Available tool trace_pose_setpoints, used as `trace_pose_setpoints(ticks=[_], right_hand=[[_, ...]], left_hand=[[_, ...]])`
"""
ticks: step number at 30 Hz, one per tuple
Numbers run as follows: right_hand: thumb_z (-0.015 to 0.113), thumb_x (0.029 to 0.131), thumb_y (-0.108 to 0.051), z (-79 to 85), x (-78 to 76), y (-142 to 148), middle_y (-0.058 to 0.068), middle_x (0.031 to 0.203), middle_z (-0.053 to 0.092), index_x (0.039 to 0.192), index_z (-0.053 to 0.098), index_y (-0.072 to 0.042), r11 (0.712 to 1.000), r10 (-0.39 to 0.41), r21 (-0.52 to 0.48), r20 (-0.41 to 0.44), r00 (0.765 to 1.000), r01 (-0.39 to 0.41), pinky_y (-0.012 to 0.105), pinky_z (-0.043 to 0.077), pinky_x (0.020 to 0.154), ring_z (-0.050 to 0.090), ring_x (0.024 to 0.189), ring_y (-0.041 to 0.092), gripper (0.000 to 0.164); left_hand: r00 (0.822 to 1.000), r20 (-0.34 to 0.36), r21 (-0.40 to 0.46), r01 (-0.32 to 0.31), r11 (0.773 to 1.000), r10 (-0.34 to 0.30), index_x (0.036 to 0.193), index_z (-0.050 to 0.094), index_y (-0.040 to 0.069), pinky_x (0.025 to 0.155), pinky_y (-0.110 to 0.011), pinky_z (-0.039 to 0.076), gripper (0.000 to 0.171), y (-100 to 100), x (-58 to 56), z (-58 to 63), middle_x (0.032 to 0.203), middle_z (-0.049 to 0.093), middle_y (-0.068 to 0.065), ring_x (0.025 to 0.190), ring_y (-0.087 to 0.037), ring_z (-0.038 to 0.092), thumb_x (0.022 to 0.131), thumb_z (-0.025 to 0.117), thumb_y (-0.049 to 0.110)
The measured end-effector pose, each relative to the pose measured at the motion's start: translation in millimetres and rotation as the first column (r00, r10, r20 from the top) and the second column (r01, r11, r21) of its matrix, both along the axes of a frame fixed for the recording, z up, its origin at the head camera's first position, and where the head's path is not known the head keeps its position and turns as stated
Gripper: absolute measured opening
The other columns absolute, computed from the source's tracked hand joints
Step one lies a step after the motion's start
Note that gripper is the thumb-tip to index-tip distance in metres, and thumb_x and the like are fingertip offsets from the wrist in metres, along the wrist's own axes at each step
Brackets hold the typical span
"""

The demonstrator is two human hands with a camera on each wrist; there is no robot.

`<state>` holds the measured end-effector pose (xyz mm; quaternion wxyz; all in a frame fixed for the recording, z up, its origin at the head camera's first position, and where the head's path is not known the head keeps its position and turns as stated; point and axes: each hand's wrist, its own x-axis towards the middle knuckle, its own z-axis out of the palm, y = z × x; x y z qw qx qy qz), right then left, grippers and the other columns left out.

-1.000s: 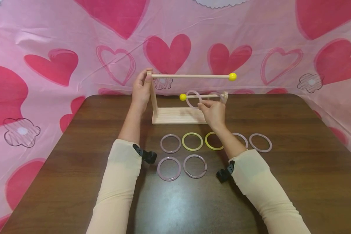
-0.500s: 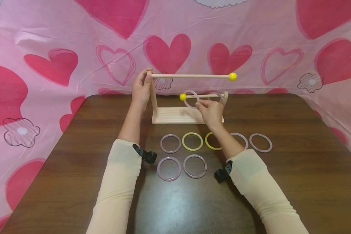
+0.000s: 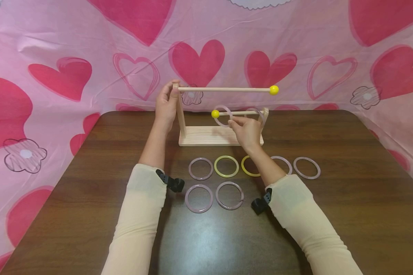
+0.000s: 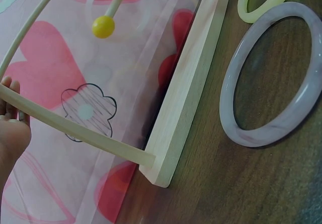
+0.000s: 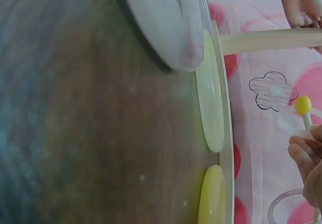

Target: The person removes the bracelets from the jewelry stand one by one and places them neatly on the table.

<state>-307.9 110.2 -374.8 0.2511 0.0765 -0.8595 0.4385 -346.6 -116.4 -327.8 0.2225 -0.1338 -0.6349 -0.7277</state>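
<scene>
A wooden bangle stand (image 3: 206,136) has an upper rod (image 3: 223,89) and a lower rod (image 3: 240,113), each tipped with a yellow ball. My left hand (image 3: 166,105) holds the top of the stand's left post. Between thumb and fingers, my right hand (image 3: 249,131) pinches a pale lilac bangle (image 3: 223,106) at the ball end of the lower rod; the rod's tip appears to lie inside the ring. Farther right on that rod hangs a second lilac bangle (image 5: 274,204), partly hidden by the right hand in the head view. The upper rod carries no bangle.
On the brown table (image 3: 89,214), in front of the stand, lie two rows of bangles. The back row includes a lilac one (image 3: 190,169), a pale yellow one (image 3: 226,157) and a yellow one (image 3: 243,168) partly under my right forearm. Behind hangs a pink heart-print cloth (image 3: 124,34).
My right hand has shifted slightly left along the lower rod with the pinched bangle, bringing it up to the yellow ball. The left hand and the stand have stayed still.
</scene>
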Motion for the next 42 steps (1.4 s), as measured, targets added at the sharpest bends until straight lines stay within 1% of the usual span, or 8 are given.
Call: trace_pose_setpoints(ticks=[5, 12, 15, 20, 23, 28, 34, 42], right_hand=[[0.069, 0.083, -0.013, 1.4, 0.7, -3.3, 0.012, 0.079, 0.069, 0.096, 0.072, 0.0, 0.999, 0.03, -0.039, 0.026, 0.999, -0.029, 0.018, 0.044, 0.056, 0.067, 0.072, 0.023, 0.018], [0.07, 0.083, -0.011, 1.2, 2.0, -4.9, 0.012, 0.078, 0.069, 0.096, 0.072, 0.0, 0.998, 0.047, -0.034, 0.005, 0.999, -0.047, 0.018, 0.044, 0.054, 0.067, 0.071, 0.024, 0.017], [0.07, 0.083, -0.012, 0.8, 2.7, -4.6, 0.012, 0.077, 0.069, 0.095, 0.072, 0.0, 0.998, 0.053, -0.029, -0.002, 0.999, -0.053, 0.018, 0.044, 0.054, 0.067, 0.071, 0.023, 0.017], [0.069, 0.083, -0.011, 0.4, 4.1, -3.1, 0.013, 0.079, 0.069, 0.095, 0.072, 0.001, 0.996, 0.074, -0.045, 0.023, 0.997, -0.073, 0.03, 0.052, 0.062, 0.067, 0.074, 0.023, 0.017], [0.068, 0.084, -0.01, 0.0, 4.7, -1.5, 0.013, 0.08, 0.069, 0.095, 0.071, 0.002, 0.995, 0.084, -0.057, 0.041, 0.996, -0.082, 0.035, 0.053, 0.065, 0.067, 0.074, 0.024, 0.017], [0.067, 0.085, -0.011, -0.4, 5.7, 1.6, 0.014, 0.081, 0.069, 0.097, 0.071, 0.002, 0.994, 0.086, -0.081, 0.075, 0.993, -0.08, 0.029, 0.053, 0.063, 0.067, 0.073, 0.025, 0.018], [0.067, 0.086, -0.01, -0.6, 5.1, 4.8, 0.02, 0.086, 0.068, 0.098, 0.069, 0.006, 0.958, 0.168, -0.257, 0.15, 0.974, -0.126, 0.021, 0.052, 0.063, 0.067, 0.077, 0.025, 0.021], [0.065, 0.087, -0.01, 3.2, 9.5, 8.9, 0.022, 0.094, 0.066, 0.103, 0.066, 0.009, 0.903, 0.247, -0.413, 0.283, 0.927, -0.115, 0.024, 0.052, 0.066, 0.066, 0.071, 0.01, 0.024]], left_hand=[[1.0, 0.005, -0.004, -0.001, 1.0, 0.001, 0.118, 0.052, -0.005, 0.094, -0.025, 0.038, 0.045, -0.3, 0.9, 0.4, 0.116, 0.051, -0.03, 0.096, -0.011, 0.053, 0.085, 0.051, 0.025], [1.0, 0.0, 0.002, 0.004, 1.0, -0.004, 0.119, 0.051, -0.006, 0.094, -0.025, 0.038, 0.048, -0.6, 1.1, 0.4, 0.115, 0.053, -0.029, 0.095, -0.01, 0.053, 0.084, 0.05, 0.027], [1.0, -0.002, -0.005, -0.005, 1.0, 0.005, 0.119, 0.051, -0.006, 0.093, -0.025, 0.038, 0.048, -0.8, 0.6, 0.2, 0.107, 0.059, -0.018, 0.094, -0.01, 0.053, 0.085, 0.051, 0.026], [1.0, 0.0, -0.002, -0.005, 1.0, 0.005, 0.118, 0.052, -0.006, 0.092, -0.025, 0.038, 0.044, -0.9, 1.0, 0.6, 0.095, 0.06, 0.004, 0.094, -0.01, 0.053, 0.086, 0.051, 0.024], [1.0, 0.003, -0.003, -0.004, 1.0, 0.004, 0.119, 0.052, -0.006, 0.092, -0.026, 0.038, 0.044, -0.9, 1.6, 0.9, 0.093, 0.059, 0.008, 0.093, -0.01, 0.053, 0.087, 0.051, 0.024], [1.0, -0.004, -0.009, -0.005, 1.0, 0.005, 0.119, 0.052, -0.006, 0.092, -0.026, 0.039, 0.049, -1.0, 1.8, 1.0, 0.091, 0.059, 0.01, 0.093, -0.011, 0.053, 0.083, 0.051, 0.028], [1.0, 0.004, -0.008, 0.002, 1.0, -0.002, 0.118, 0.053, -0.005, 0.092, -0.026, 0.038, 0.046, -1.1, 0.3, 0.7, 0.091, 0.059, 0.008, 0.096, -0.012, 0.053, 0.084, 0.051, 0.027], [0.999, 0.038, -0.01, -0.003, 1.0, 0.004, 0.118, 0.053, -0.003, 0.093, -0.025, 0.038, 0.032, -1.2, -0.9, 0.6, 0.092, 0.059, 0.007, 0.099, -0.014, 0.052, 0.093, 0.05, 0.017]])
